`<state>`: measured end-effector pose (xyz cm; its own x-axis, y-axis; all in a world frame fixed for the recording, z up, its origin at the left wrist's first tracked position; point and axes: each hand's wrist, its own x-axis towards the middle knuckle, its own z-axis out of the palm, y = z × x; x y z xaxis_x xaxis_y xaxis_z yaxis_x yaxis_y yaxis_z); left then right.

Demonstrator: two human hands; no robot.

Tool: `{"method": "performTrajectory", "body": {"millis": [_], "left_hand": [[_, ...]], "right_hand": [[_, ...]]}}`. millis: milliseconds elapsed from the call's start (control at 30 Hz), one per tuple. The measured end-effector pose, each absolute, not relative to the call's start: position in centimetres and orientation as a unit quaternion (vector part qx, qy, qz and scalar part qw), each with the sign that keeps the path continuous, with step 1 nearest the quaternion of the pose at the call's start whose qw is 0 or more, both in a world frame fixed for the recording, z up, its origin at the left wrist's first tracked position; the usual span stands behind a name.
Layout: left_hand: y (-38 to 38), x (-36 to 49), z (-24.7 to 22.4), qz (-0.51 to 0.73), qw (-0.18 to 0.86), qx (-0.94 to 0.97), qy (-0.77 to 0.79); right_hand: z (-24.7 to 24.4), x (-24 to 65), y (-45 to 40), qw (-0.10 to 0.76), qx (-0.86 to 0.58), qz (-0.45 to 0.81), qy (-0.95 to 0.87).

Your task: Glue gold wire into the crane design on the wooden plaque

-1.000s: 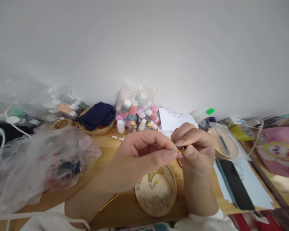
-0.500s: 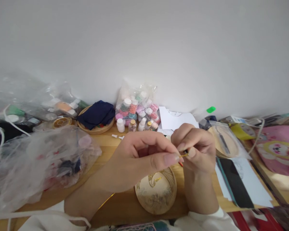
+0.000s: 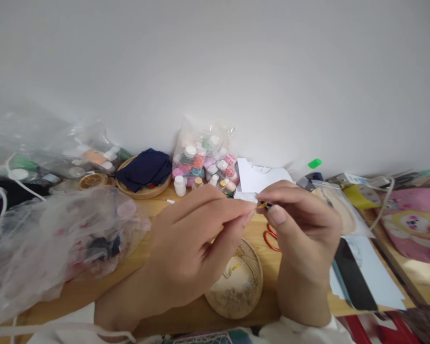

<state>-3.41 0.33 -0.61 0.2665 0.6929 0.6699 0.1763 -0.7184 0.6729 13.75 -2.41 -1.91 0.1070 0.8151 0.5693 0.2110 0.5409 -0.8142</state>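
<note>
My left hand (image 3: 193, 239) is closed, thumb and fingertips pinched together on one end of a short bit of gold wire (image 3: 262, 206). Facing it, my right hand (image 3: 306, 229) pinches a small dark piece (image 3: 268, 206) between thumb and forefinger, right where the wire ends. Fingers hide most of that dark piece, so its kind cannot be made out. Below the hands on the table lies a round embroidery hoop (image 3: 232, 291) with pale cloth, gold stitching and a drawn flower pattern; my left hand covers its upper left. Red-handled scissors (image 3: 271, 237) lie beside my right wrist.
Clear plastic bags (image 3: 57, 239) spread over the left side. At the back sit a bag of bead jars (image 3: 204, 157), small bottles (image 3: 179, 186) and navy cloth (image 3: 145, 169) on a hoop. A phone (image 3: 354, 274) rests on paper at right, near a pink bag (image 3: 415, 224).
Both hands have shifted slightly upward and turned, the left one showing more of its back. The gold wire's pinched spot moved left and up. More of the scissors' red handles shows.
</note>
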Motion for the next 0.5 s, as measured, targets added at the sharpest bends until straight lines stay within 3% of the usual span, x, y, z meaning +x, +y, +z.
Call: {"method": "performTrajectory", "body": {"millis": [200, 500], "left_hand": [[0.15, -3.51, -0.83, 0.517, 0.145, 0.791, 0.293], [-0.08, -3.13, -0.92, 0.467, 0.170, 0.815, 0.299]], "right_hand": [[-1.70, 12.95, -3.33, 0.615, -0.468, 0.197, -0.603], [-1.69, 12.63, -3.46, 0.631, -0.460, 0.238, -0.577]]}}
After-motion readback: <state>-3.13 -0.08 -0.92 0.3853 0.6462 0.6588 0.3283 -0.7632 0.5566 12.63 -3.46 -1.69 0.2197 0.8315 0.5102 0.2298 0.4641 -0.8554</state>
